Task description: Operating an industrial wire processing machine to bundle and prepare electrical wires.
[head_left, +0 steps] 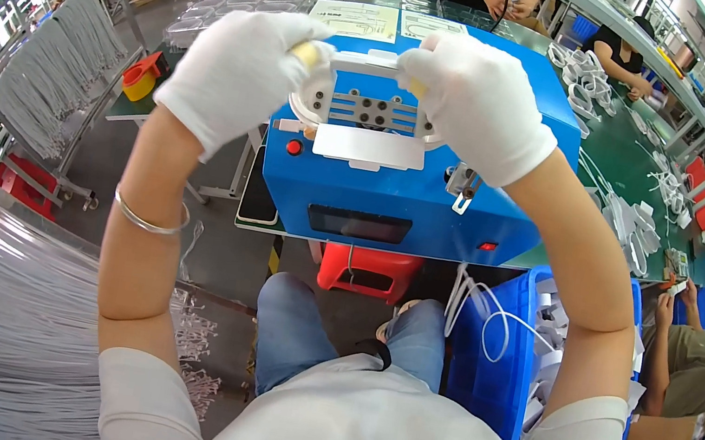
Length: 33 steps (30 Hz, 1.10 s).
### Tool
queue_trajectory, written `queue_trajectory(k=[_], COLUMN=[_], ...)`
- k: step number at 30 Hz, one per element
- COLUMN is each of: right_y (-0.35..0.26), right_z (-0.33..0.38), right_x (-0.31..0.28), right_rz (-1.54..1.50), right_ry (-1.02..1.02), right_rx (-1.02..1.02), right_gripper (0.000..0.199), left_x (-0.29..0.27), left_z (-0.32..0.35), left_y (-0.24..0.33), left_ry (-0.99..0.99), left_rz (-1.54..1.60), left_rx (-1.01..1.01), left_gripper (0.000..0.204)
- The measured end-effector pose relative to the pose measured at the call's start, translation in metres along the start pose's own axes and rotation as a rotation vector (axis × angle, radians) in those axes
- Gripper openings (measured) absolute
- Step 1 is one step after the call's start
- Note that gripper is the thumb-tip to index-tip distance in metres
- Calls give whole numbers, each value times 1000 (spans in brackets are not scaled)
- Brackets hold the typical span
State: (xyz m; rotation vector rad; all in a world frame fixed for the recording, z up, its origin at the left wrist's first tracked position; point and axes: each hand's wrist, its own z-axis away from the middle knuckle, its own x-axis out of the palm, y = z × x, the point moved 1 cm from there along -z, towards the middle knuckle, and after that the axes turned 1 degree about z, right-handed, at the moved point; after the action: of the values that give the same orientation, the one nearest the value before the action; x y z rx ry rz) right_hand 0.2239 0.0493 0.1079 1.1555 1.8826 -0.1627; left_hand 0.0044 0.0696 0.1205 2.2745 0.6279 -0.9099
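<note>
A blue bench machine (348, 191) stands in front of me, with a metal winding fixture (374, 112) on its upper face. A white cable (300, 107) curves round the fixture's left side and up towards my left hand. My left hand (242, 69), in a white glove with a yellowish fingertip, is closed on that cable above the fixture's left end. Gloved the same way, my right hand (482, 101) is closed in a pinch above the right end; its fingers hide what they hold. A white plate (370, 147) sits at the fixture's front.
Bundles of white cables (8, 301) hang at left. A blue bin (489, 357) with white pieces stands by my right leg, a red stool (370, 270) under the machine. Clear plastic trays (244, 3) are far left. Coiled cables (580, 76) lie on the green bench. Other people work beyond and at right.
</note>
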Motion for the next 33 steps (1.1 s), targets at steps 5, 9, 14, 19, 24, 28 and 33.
queue_trajectory(k=[5, 9, 14, 19, 24, 28, 33], right_y=[8, 49, 15, 13, 21, 22, 15], right_z=[-12, -10, -14, -10, -13, -15, -17], right_x=[-9, 24, 18, 25, 22, 15, 10], right_rz=[-220, -711, -1044, -915, -764, -747, -571], right_ry=[-240, -379, -217, -104, -30, -58, -24], right_rx=[184, 439, 658, 458, 235, 210, 128], right_gripper=[20, 31, 39, 25, 17, 19, 25], left_x=[28, 37, 36, 38, 35, 38, 39], left_z=[-1, -2, 0, -4, -8, -6, -5], left_y=[3, -1, -8, -10, -4, -11, -11], left_ry=[111, 167, 193, 356, -160, -35, -16], left_rz=[-8, 27, 32, -135, -25, 9, -2], left_rx=[161, 231, 266, 274, -116, 37, 25], left_gripper=[7, 8, 11, 31, 35, 31, 29])
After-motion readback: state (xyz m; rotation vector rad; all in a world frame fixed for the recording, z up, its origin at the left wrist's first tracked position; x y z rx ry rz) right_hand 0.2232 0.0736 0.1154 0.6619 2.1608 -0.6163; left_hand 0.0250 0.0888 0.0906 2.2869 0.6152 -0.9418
